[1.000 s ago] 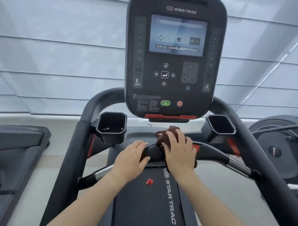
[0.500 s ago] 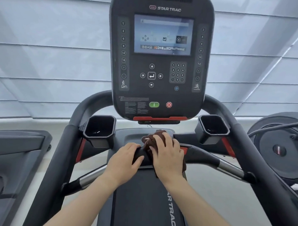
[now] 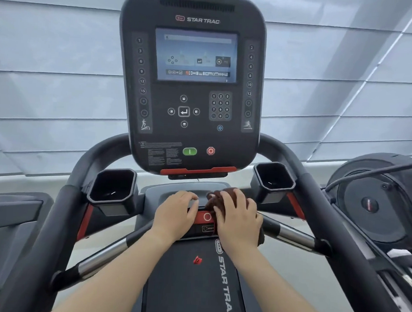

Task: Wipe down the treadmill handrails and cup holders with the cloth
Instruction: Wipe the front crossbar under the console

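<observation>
A dark brown cloth [image 3: 214, 199] is bunched under my right hand [image 3: 239, 217], which presses it on the middle of the treadmill's front crossbar [image 3: 291, 235], just right of a red stop button [image 3: 206, 217]. My left hand [image 3: 176, 214] rests flat on the crossbar left of that button, holding nothing. Two black cup holders sit either side: the left cup holder [image 3: 112, 187] and the right cup holder [image 3: 273, 179]. The curved side handrails, left handrail [image 3: 56, 211] and right handrail [image 3: 327, 206], run down toward me.
The console [image 3: 191, 85] with lit screen rises just behind my hands. The black belt [image 3: 191, 283] carries a small red clip [image 3: 197, 260]. Another machine [image 3: 373, 203] stands close on the right, a dark one [image 3: 11, 219] on the left. Window blinds fill the background.
My hands have spread slightly apart, uncovering the red stop button between them. My right hand with the cloth has shifted right along the crossbar. The view has also shifted.
</observation>
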A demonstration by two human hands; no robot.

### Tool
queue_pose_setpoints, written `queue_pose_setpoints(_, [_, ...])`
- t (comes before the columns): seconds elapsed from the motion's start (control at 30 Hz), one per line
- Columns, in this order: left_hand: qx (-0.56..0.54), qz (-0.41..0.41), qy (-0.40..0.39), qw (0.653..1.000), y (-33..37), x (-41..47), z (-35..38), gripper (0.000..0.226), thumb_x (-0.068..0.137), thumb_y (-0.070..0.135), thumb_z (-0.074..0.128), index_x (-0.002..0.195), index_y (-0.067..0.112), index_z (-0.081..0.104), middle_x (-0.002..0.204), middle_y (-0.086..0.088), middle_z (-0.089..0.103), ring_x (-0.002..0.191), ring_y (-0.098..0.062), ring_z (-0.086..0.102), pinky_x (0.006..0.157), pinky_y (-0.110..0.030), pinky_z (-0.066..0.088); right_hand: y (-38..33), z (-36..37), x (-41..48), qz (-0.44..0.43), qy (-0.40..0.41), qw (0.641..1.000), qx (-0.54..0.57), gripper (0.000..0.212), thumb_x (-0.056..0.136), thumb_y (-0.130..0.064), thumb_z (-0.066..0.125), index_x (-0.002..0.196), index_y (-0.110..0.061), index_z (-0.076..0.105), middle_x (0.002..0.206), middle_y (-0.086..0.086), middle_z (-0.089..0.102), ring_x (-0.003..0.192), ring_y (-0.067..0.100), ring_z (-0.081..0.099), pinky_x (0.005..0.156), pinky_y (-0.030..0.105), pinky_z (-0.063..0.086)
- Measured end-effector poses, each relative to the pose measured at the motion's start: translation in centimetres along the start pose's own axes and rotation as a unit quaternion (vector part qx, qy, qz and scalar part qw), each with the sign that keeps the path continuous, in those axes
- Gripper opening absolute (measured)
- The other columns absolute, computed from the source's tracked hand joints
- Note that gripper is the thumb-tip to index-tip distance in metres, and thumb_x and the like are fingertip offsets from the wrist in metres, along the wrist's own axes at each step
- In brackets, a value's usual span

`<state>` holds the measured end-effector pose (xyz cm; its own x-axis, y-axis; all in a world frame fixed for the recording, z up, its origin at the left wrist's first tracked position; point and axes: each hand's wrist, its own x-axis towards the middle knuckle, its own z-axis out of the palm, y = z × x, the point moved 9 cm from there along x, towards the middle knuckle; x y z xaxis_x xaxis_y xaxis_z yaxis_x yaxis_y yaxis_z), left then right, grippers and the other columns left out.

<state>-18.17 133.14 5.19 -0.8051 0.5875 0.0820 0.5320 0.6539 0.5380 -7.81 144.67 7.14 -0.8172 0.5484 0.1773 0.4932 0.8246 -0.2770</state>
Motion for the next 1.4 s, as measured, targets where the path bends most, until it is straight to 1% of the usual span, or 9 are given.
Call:
queue_pose_setpoints(0.13, [0.003, 0.004, 0.004, 1.000, 0.3, -0.1, 0.7, 0.022, 0.091, 0.036, 0.042, 0.100, 0.028, 0.060, 0.104, 0.010, 0.064, 0.096, -0.011, 0.057, 0.078, -0.029, 0.048, 0.3, -0.3, -1.5, -0.036, 0.039, 0.998, -0.024, 0.043, 0.076, -0.035, 0.072, 0.115, -0.029, 0.055, 0.123, 0.008, 0.059, 0.102, 0.037, 0.058, 0.067, 0.051, 0.053])
queue_pose_setpoints(0.33, [0.006, 0.026, -0.001, 1.000, 0.5, -0.4, 0.9, 0.022, 0.092, 0.033, 0.042, 0.096, 0.023, 0.062, 0.098, 0.007, 0.065, 0.091, -0.012, 0.056, 0.077, -0.031, 0.048, 0.8, 0.4, 1.8, 0.003, -0.005, 1.000, 0.003, 0.032, 0.094, -0.044, 0.041, 0.124, -0.031, 0.043, 0.134, 0.001, 0.045, 0.116, 0.030, 0.042, 0.089, 0.050, 0.040])
queue_pose_setpoints(0.57, [-0.003, 0.034, -0.003, 0.999, 1.5, -0.6, 1.2, 0.025, 0.091, 0.033, 0.045, 0.113, 0.026, 0.055, 0.113, 0.010, 0.062, 0.104, -0.009, 0.055, 0.087, -0.029, 0.047, 2.5, -0.8, -1.1, -0.030, 0.052, 0.998, 0.020, 0.037, 0.085, -0.036, 0.063, 0.119, -0.028, 0.053, 0.130, 0.005, 0.055, 0.109, 0.035, 0.053, 0.075, 0.050, 0.050])
queue_pose_setpoints(0.73, [0.025, 0.083, -0.013, 0.996, 4.6, -0.5, 2.2, 0.033, 0.091, 0.033, 0.046, 0.122, 0.023, 0.049, 0.123, 0.007, 0.056, 0.107, -0.011, 0.054, 0.091, -0.031, 0.045, 5.8, -0.3, 1.7, 0.064, 0.004, 0.996, 0.054, 0.037, 0.093, -0.046, 0.044, 0.127, -0.032, 0.045, 0.134, -0.003, 0.045, 0.111, 0.029, 0.045, 0.083, 0.046, 0.043])
queue_pose_setpoints(0.83, [0.068, 0.086, -0.025, 0.994, 5.7, -0.9, 3.5, 0.037, 0.090, 0.038, 0.043, 0.126, 0.027, 0.045, 0.127, 0.011, 0.053, 0.111, -0.010, 0.051, 0.095, -0.035, 0.039, 6.8, -0.4, 2.1, 0.076, -0.002, 0.995, 0.066, 0.037, 0.093, -0.046, 0.042, 0.127, -0.033, 0.043, 0.133, -0.004, 0.044, 0.109, 0.028, 0.045, 0.083, 0.045, 0.043])
queue_pose_setpoints(1.03, [0.125, 0.100, 0.033, 0.987, 6.0, -1.8, 3.4, 0.038, 0.086, 0.041, 0.041, 0.120, 0.027, 0.051, 0.116, 0.011, 0.062, 0.106, -0.012, 0.057, 0.088, -0.036, 0.038, 8.3, -1.2, -1.5, 0.046, 0.076, 0.994, 0.067, 0.036, 0.086, -0.037, 0.061, 0.120, -0.027, 0.053, 0.130, 0.003, 0.054, 0.098, 0.031, 0.055, 0.071, 0.046, 0.050])
queue_pose_setpoints(1.17, [0.129, 0.084, 0.038, 0.987, 6.0, -1.7, 3.7, 0.039, 0.083, 0.043, 0.037, 0.116, 0.028, 0.052, 0.111, 0.011, 0.062, 0.101, -0.012, 0.058, 0.087, -0.036, 0.035, 9.4, -0.6, 0.5, 0.078, 0.033, 0.993, 0.078, 0.033, 0.091, -0.044, 0.049, 0.120, -0.028, 0.050, 0.128, -0.001, 0.051, 0.103, 0.029, 0.050, 0.078, 0.045, 0.045])
queue_pose_setpoints(1.27, [0.127, 0.075, 0.040, 0.988, 6.5, -1.3, 3.8, 0.031, 0.084, 0.038, 0.045, 0.112, 0.026, 0.053, 0.115, 0.009, 0.059, 0.106, -0.013, 0.055, 0.088, -0.036, 0.034, 10.3, -0.4, 1.8, 0.084, 0.007, 0.993, 0.084, 0.032, 0.092, -0.046, 0.043, 0.119, -0.031, 0.048, 0.125, -0.004, 0.050, 0.102, 0.027, 0.049, 0.078, 0.042, 0.042])
queue_pose_setpoints(1.4, [0.126, 0.082, 0.046, 0.988, 9.0, -1.0, 4.6, 0.027, 0.084, 0.026, 0.050, 0.110, 0.021, 0.057, 0.118, 0.005, 0.060, 0.111, -0.015, 0.055, 0.089, -0.037, 0.038, 10.6, -0.8, 0.4, 0.039, 0.038, 0.994, 0.097, 0.034, 0.090, -0.044, 0.047, 0.121, -0.031, 0.049, 0.129, -0.004, 0.050, 0.103, 0.026, 0.050, 0.077, 0.043, 0.045])
